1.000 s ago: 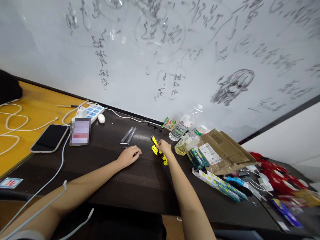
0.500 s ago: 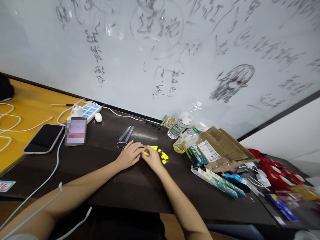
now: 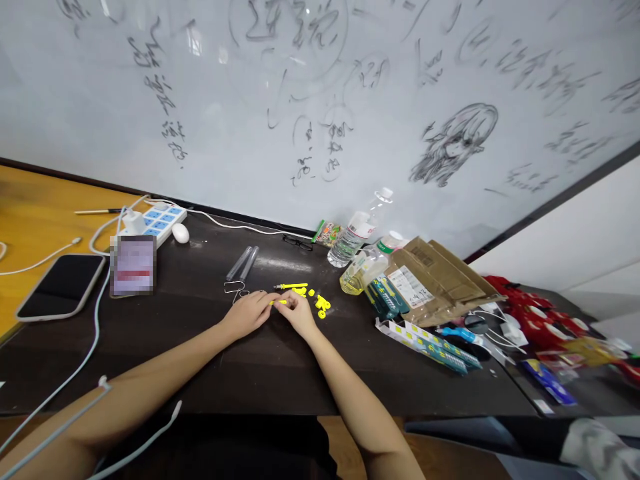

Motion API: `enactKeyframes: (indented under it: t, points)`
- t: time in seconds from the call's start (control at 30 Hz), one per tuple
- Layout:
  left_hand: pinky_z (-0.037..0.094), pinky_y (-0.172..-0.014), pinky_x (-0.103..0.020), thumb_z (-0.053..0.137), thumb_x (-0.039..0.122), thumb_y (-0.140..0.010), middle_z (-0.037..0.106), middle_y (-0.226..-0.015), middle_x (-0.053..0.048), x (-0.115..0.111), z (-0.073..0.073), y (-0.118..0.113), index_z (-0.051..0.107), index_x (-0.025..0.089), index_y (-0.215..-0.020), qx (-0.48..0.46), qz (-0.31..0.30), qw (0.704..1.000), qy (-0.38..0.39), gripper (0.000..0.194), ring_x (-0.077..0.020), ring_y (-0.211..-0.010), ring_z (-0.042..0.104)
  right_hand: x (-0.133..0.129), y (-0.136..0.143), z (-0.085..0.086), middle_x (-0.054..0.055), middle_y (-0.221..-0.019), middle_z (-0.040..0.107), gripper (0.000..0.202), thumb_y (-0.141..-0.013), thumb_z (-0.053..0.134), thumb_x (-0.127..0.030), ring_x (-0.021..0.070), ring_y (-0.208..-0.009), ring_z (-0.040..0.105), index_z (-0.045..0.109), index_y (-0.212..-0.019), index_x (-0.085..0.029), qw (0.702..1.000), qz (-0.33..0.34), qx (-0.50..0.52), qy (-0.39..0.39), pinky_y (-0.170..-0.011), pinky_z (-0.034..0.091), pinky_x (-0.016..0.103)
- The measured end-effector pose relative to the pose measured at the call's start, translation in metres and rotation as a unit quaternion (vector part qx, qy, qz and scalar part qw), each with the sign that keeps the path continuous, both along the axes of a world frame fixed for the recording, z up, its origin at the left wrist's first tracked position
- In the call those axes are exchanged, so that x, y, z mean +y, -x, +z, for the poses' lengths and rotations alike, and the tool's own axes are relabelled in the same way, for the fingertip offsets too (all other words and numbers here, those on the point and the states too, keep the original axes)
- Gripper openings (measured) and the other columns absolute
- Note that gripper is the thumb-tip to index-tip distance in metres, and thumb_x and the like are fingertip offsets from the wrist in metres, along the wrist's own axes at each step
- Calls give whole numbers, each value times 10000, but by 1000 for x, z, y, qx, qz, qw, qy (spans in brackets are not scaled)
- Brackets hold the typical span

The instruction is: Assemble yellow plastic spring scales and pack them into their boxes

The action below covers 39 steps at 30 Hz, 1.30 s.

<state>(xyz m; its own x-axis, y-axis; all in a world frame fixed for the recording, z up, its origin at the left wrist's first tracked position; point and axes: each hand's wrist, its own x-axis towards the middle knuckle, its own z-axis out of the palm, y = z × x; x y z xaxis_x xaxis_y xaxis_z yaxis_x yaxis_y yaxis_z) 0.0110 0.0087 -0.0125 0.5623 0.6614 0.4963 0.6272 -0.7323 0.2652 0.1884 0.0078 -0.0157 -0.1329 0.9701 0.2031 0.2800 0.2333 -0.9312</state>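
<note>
Both hands meet over the dark desk [image 3: 200,360], with a small yellow stick-like piece [image 3: 279,302] between them. My left hand [image 3: 249,315] is closed at its left end. My right hand [image 3: 299,313] pinches the other end with thumb and fingers. Just beyond the hands lies a thin yellow rod with a dark tip [image 3: 290,286]. Right of my right hand are several small yellow parts [image 3: 321,305], some rounded. Two clear plastic strips [image 3: 243,264] and a bent wire [image 3: 233,287] rest beyond my left hand.
At left are a phone [image 3: 61,287], a power strip [image 3: 163,223], a white egg-shaped object [image 3: 181,233] and loose cables. Two bottles [image 3: 345,247] [image 3: 357,270], a cardboard package [image 3: 425,280] and green-white boxes [image 3: 430,347] stand or lie at right. A whiteboard [image 3: 225,153] rises behind.
The view has shifted, so the desk items appear further left. The yellow rod beyond the hands now shows more fully. Both hands keep hold of the small yellow piece.
</note>
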Motion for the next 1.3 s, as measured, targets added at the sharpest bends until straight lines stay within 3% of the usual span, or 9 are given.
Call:
enactKeyframes:
  t: [0.13,0.4,0.57,0.97,1.13,1.3]
  points:
    - [468,-833,-297,387,222,-925,648,-997,-51,3,-2,2,555,218,-1155,-8,11,1000,-4,285,-178,-939,604,7,-17,7,-65,-517,399,257,-719,626,-428,86,-474,346,550,-681,-185,999,-43,3,-24,-482,298,221]
    - [474,-724,-234,392,272,-932,650,-998,-28,2,-5,4,568,250,-1159,-15,0,1000,22,288,-146,-840,638,24,-76,21,-45,-586,398,283,-803,474,-463,114,-546,403,468,-704,-198,955,-267,-69,-111,-546,354,227]
    - [461,-668,-203,416,274,-917,666,-961,-14,-1,-3,2,591,249,-1113,-7,-19,999,36,263,-127,-785,641,27,-98,21,-36,-591,421,280,-828,414,-439,125,-568,421,449,-692,-197,934,-308,-145,-111,-578,357,235]
    - [445,-612,-195,411,298,-921,683,-925,-9,-2,-3,3,595,247,-1100,22,-15,999,28,261,-122,-725,643,16,-68,17,7,-677,546,232,-869,429,-345,156,-665,501,563,-749,-198,923,-214,-297,-117,-638,382,249]
    - [439,-601,-190,392,288,-920,664,-828,-7,-9,-3,1,607,237,-1069,24,-87,996,10,267,-116,-703,630,5,-37,15,28,-726,568,180,-870,473,-259,177,-755,525,641,-881,-196,932,-66,-313,-169,-728,416,280]
    - [456,-645,-198,399,266,-904,678,-880,-28,-24,1,-6,625,243,-1067,21,-164,986,-22,279,-129,-779,624,-6,-5,9,68,-1021,576,323,-890,487,-236,205,-962,510,578,-1199,-266,908,64,-353,-218,-861,420,340]
